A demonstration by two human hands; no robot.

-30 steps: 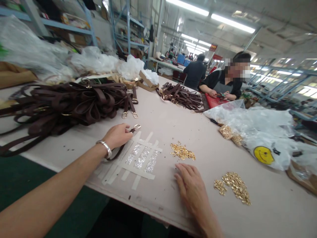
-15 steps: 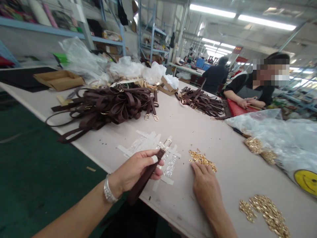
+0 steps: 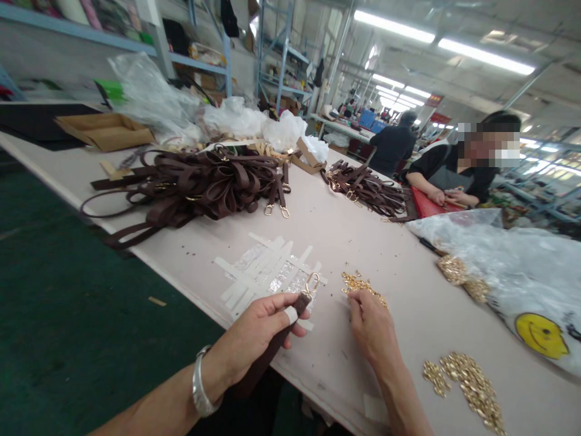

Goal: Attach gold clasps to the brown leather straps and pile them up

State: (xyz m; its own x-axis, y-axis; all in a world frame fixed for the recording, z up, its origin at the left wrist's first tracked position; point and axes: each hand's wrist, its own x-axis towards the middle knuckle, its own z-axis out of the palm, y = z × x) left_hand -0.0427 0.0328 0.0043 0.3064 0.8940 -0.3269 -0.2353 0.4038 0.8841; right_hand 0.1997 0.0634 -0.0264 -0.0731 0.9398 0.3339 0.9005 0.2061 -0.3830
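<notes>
A dark brown strap [image 3: 274, 349] is pinched in my left hand [image 3: 261, 327], which has white tape on the thumb and a silver bangle at the wrist. From the strap's upper end a gold clasp [image 3: 312, 283] sticks out. My right hand [image 3: 373, 324] rests at the near edge of a small pile of gold pieces [image 3: 355, 282], fingertips bent down and pressed together; whatever they grip is too small to make out. Between the hands and the big strap heap, white tape strips [image 3: 261, 270] cover a clear plastic patch on the table [image 3: 318, 236].
A large heap of brown straps [image 3: 213, 188] lies at the left, a smaller one [image 3: 367, 188] further back. Clear bags [image 3: 512, 260] and gold pieces [image 3: 474, 384] are at the right. Behind them a person [image 3: 454, 175] sits by something red. An open cardboard box [image 3: 106, 131] stands back left.
My left hand has moved slightly down and right in view with the strap. My right hand's fingers, flatter before, are now more bent and drawn together at the gold pile. The view has shifted a little.
</notes>
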